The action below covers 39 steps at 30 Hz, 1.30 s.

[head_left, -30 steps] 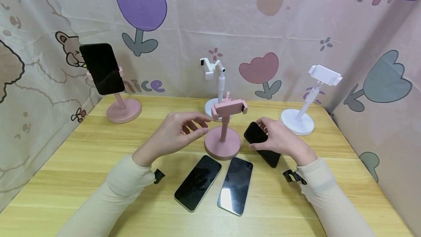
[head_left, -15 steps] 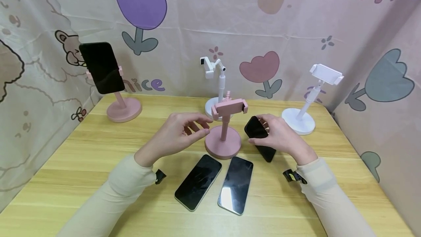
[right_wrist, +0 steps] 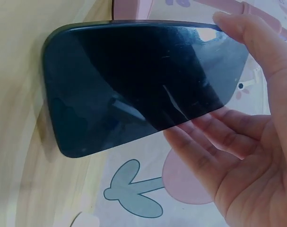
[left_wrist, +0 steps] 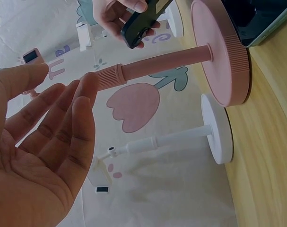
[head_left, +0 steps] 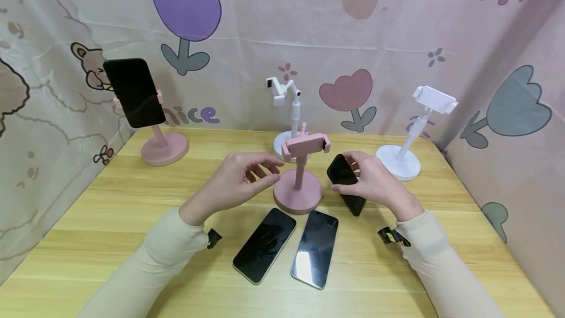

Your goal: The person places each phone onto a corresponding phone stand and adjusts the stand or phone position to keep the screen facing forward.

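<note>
My right hand (head_left: 375, 178) grips a black smartphone (right_wrist: 134, 85) by its long edges, thumb on one side and fingers on the other. The phone stands tilted, with its lower end close over the table. Left of it is a pink phone stand (head_left: 298, 193) with its clamp head (head_left: 306, 145) at the top. My left hand (head_left: 240, 180) holds nothing; its fingers are loosely bent, with the fingertips right beside the stand's post in the head view. Two more smartphones lie flat in front of the stand, a left one (head_left: 265, 244) and a right one (head_left: 315, 249).
At the back left, another pink stand (head_left: 165, 150) carries a black phone (head_left: 134, 92). A white stand (head_left: 295, 112) rises behind the middle pink one, and a second white stand (head_left: 399, 162) is at the right. A printed curtain (head_left: 256, 9) hangs behind the wooden table (head_left: 88, 254).
The lower end of the phone in my right hand has moved up and to the left, so the phone stands steeper. My left hand has kept its place.
</note>
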### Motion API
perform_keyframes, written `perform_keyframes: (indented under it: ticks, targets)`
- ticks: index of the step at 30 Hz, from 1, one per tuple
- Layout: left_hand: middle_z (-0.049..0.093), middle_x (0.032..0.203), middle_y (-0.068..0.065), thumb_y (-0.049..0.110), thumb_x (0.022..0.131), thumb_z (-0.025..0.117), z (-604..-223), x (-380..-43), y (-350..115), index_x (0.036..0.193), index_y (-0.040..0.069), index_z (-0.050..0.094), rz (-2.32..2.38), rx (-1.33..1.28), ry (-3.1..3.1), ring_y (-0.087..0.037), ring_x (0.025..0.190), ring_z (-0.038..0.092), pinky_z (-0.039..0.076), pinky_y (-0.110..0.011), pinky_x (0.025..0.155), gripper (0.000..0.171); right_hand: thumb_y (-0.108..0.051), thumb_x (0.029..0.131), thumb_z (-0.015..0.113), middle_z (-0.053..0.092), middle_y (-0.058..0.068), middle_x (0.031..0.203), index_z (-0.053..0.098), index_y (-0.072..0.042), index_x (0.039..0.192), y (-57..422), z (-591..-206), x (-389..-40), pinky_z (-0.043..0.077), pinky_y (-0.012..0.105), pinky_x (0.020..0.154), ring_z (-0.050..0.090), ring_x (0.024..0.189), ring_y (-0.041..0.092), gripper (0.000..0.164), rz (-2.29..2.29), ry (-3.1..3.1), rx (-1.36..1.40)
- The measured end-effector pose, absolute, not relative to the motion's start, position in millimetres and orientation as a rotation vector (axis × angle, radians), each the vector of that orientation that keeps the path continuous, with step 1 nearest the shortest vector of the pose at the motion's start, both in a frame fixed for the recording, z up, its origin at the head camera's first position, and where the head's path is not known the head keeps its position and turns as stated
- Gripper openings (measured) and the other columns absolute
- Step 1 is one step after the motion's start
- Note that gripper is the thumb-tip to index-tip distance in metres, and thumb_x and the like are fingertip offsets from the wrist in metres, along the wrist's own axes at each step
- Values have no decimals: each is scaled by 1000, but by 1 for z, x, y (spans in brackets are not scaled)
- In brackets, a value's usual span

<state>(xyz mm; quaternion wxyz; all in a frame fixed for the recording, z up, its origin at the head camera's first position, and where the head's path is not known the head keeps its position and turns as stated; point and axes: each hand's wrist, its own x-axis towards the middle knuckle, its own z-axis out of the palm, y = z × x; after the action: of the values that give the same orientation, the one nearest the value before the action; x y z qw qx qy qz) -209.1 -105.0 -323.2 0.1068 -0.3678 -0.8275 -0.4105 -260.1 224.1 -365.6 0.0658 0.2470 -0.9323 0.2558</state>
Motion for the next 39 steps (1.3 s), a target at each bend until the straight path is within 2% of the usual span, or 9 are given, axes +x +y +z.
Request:
perform_keyframes:
  ticks: [8,16,19,29,34,39]
  targets:
    - [69,92,-5,3,86,70,-304,-195,-97,107,4,70,-1210,-1061,-2447,-15,73,66,56,-29,62,21,-53,67,81,61,6,105,53,-2,123,225,-362,-259,54,40,79,62,93,22,80,846,-2768,747]
    - [68,93,9,18,89,70,-323,-212,-103,109,16,71,-1202,-1087,-2429,-4,74,64,55,-25,61,20,-54,70,78,60,-5,107,53,-12,124,224,-352,-256,54,32,78,63,94,13,74,906,-2677,744]
    - [67,94,11,20,90,69,-326,-214,-104,109,18,71,-1208,-1097,-2423,-3,74,64,55,-24,61,20,-54,69,78,60,-4,107,52,-12,125,224,-351,-254,55,32,77,63,93,14,75,931,-2644,747]
    - [69,91,-5,2,85,71,-307,-194,-97,106,3,70,-1211,-1068,-2437,-14,72,65,56,-29,61,21,-54,68,79,59,-5,106,52,-11,129,223,-341,-244,54,33,78,64,92,14,80,1008,-2545,684]
    - [69,92,-7,0,85,70,-302,-192,-95,105,2,70,-1207,-1065,-2447,-15,73,66,56,-29,62,20,-45,68,83,62,-2,104,53,-12,128,221,-329,-236,55,32,77,63,92,12,75,1088,-2463,677]
    - [69,100,-5,0,87,68,-301,-191,-94,108,2,70,-1259,-1066,-2427,-16,75,65,56,-29,61,22,-20,68,87,62,6,103,52,-3,126,211,-305,-215,55,39,78,63,94,22,70,1161,-2375,662]
